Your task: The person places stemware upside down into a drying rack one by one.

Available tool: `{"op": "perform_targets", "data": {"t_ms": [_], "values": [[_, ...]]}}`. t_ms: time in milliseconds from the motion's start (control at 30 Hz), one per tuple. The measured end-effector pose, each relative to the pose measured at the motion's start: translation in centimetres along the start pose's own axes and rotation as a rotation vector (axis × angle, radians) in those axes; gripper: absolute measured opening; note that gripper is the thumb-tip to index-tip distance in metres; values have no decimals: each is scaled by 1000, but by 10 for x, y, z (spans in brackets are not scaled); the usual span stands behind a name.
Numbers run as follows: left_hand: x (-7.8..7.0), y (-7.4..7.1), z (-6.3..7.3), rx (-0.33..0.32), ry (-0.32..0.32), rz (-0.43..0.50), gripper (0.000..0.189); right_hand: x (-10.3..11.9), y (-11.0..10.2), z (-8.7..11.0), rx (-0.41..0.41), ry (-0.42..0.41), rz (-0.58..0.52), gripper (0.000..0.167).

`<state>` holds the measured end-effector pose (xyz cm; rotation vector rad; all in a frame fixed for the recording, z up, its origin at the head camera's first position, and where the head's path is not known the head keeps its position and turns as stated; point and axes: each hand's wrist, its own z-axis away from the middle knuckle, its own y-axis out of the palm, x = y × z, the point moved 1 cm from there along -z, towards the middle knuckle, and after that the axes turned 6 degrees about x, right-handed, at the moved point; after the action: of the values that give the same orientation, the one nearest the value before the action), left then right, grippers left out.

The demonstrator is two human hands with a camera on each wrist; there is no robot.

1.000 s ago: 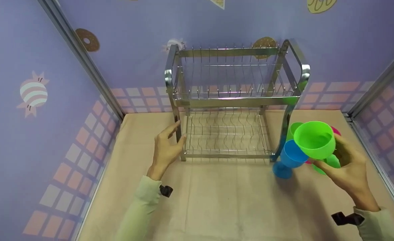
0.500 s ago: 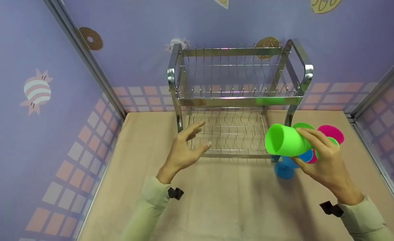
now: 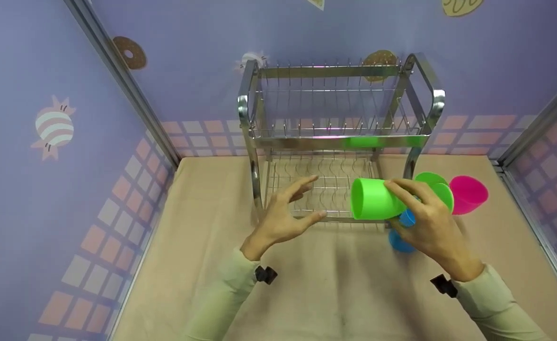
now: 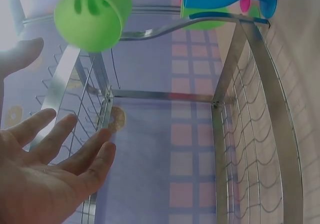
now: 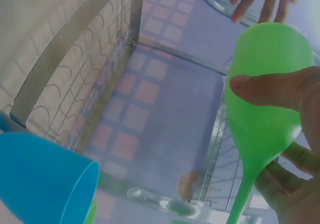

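Note:
A bright green goblet [image 3: 373,200] is held on its side by my right hand [image 3: 432,229], its mouth toward the left. In the right wrist view the thumb lies across the green goblet's bowl [image 5: 265,64], with fingers behind it near the thin stem. My left hand [image 3: 280,219] hovers before the rack's lower shelf, fingers spread, thumb apart and nothing in it. It faces the goblet's mouth across a short gap. Below the right hand stands a blue goblet [image 3: 401,242], mostly covered in the head view; the right wrist view shows its bowl [image 5: 47,179].
A two-tier metal dish rack [image 3: 306,143] stands against the back wall, with upright wires above and wavy wires below. Right of it are a pink goblet [image 3: 470,195] and another green one [image 3: 429,178]. A metal rail [image 3: 538,237] edges the cloth-covered table at right.
My right hand has brought the green goblet leftward and tipped it from mouth-up to lying sideways. The left hand has moved right, from the rack's left post toward the goblet.

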<state>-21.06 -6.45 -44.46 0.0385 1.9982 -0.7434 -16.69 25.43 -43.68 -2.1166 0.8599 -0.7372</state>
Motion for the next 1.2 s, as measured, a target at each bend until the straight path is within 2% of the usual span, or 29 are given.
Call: {"op": "perform_targets", "data": {"t_ms": [300,667,967,1200], "values": [[-4,22,-9,50,23,10,78,12,15,-8,22,-39,-20,94],[-7,31,-12,83,59,45,78,20,18,-11,49,-36,-11,93],[-4,35,-13,27,77,176,74,23,17,-12,61,-29,-4,95],[-4,33,-13,-13,86,234,71,25,10,-7,-54,-86,-7,92]]}}
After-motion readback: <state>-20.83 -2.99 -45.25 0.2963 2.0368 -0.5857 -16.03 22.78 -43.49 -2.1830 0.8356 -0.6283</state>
